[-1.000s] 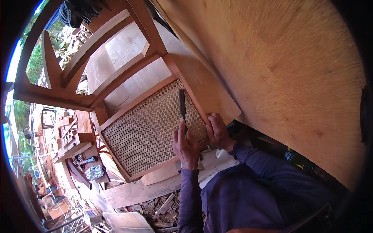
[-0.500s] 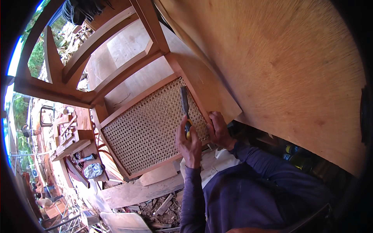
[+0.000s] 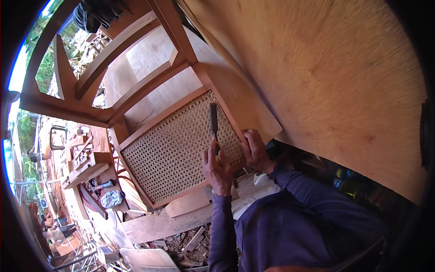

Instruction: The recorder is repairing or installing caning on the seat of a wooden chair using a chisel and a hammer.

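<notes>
Grasps a chisel (image 3: 214, 120) by its handle in the left hand (image 3: 218, 171), over the right-hand part of the cane panel (image 3: 163, 158), with the blade directed toward the far right corner of the panel. Rests the right hand (image 3: 257, 152), with fingers curled, against the wooden frame (image 3: 228, 114) at the near right corner of the panel; impossible to confirm from this angle whether gripping the frame fully or only leaning on it. Equally impossible to confirm any contact between blade and cane. Appears evenly woven across the visible part of the panel. To note around the panel: to its right, a large plywood sheet (image 3: 344, 90); to its left, well apart, a crumpled silvery bundle (image 3: 111, 199); on its near side, scattered wood scraps (image 3: 195, 240). Judged from the present hold, advisable to steer the blade at a low angle, with short, controlled strokes, and to avoid levering against the strands for fear of splitting them. Advisable also to brace the frame firmly with the right hand, to place those fingers behind the cutting edge, and to lean on solid wood rather than on the weave.
</notes>
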Motion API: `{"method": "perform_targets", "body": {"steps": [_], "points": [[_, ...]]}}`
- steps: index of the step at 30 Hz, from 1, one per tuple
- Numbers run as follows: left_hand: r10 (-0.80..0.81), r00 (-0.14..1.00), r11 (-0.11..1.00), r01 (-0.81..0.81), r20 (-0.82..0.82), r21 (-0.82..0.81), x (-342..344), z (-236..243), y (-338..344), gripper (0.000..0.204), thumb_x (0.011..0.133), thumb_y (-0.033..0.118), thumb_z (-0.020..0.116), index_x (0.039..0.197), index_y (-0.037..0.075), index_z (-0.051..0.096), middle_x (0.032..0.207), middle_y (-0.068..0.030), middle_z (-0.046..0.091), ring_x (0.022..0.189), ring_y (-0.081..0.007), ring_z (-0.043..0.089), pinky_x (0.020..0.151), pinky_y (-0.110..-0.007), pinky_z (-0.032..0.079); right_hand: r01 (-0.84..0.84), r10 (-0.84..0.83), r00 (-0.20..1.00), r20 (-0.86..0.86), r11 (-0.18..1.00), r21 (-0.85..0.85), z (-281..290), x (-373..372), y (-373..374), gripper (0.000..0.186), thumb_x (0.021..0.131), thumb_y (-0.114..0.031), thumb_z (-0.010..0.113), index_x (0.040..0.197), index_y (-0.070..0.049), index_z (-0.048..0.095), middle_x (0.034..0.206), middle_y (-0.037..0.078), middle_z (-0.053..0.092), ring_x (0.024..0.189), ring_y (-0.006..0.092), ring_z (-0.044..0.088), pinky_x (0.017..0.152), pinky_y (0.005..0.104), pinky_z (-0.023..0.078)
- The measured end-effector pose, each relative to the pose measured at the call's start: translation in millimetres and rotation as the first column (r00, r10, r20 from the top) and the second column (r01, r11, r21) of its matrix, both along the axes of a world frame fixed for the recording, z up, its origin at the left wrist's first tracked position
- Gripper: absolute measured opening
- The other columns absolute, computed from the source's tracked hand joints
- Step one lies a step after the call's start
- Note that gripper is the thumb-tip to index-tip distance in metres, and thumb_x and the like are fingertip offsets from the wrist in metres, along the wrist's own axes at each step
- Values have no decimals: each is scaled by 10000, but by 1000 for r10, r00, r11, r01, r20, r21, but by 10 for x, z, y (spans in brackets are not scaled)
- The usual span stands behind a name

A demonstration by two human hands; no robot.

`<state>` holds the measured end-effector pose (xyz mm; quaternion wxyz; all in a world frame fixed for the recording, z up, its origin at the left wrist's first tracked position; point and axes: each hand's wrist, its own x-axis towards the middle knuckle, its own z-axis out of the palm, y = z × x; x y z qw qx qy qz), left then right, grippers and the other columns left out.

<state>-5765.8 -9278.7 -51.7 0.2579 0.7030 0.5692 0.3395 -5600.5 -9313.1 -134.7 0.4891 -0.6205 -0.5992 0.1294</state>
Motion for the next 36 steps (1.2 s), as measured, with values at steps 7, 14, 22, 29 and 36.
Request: {"method": "perform_targets", "body": {"steps": [7, 14, 22, 29, 36], "points": [[39, 988, 990, -18, 147, -141, 204, -12, 219, 469, 1008, 30, 641, 1472, 99, 651, 1151, -161, 709, 991, -300, 697, 861, -424, 559, -20, 20, 1000, -19, 1000, -4, -87, 47, 16, 321, 1027, -111, 573, 1302, 51, 542, 1262, 283, 583, 1158, 481, 588, 1018, 511, 484], [38, 997, 998, -41, 62, 38, 145, 67, 68, 453, 1010, 25, 641, 1462, 48, 645, 1169, -171, 715, 1027, -315, 702, 896, -420, 556, 7, -7, 1000, -11, 1000, 8, 5, 26, 50, 325, 1028, -121, 578, 1301, 52, 541, 1256, 284, 583, 1150, 483, 589, 1010, 504, 489], [-15, 999, 1000, 16, -29, 27, 187, 77, 99, 437, 1025, 38, 638, 1462, 53, 640, 1142, -140, 700, 980, -276, 695, 858, -412, 557, 48, -48, 999, 0, 999, 26, 109, 0, 29, 336, 1011, -143, 585, 1286, 47, 550, 1212, 269, 586, 1099, 471, 582, 969, 522, 475], [194, 940, 977, -160, 281, -138, -17, -103, -93, 411, 1072, 19, 591, 1482, 25, 616, 1261, -103, 703, 1006, -165, 678, 890, -319, 555, -20, 19, 999, -29, 999, -34, 66, -25, 36, 349, 1014, -86, 574, 1329, 60, 534, 1295, 296, 569, 1167, 489, 581, 1043, 506, 479], [38, 994, 999, -42, 100, 35, 50, 60, 234, 439, 1024, 2, 619, 1462, 19, 624, 1201, -194, 706, 1064, -340, 694, 938, -434, 544, -16, 16, 1000, -24, 1000, -6, 80, -25, 219, 318, 1003, -112, 598, 1271, 51, 542, 1214, 280, 576, 1097, 478, 576, 967, 512, 482]]}}
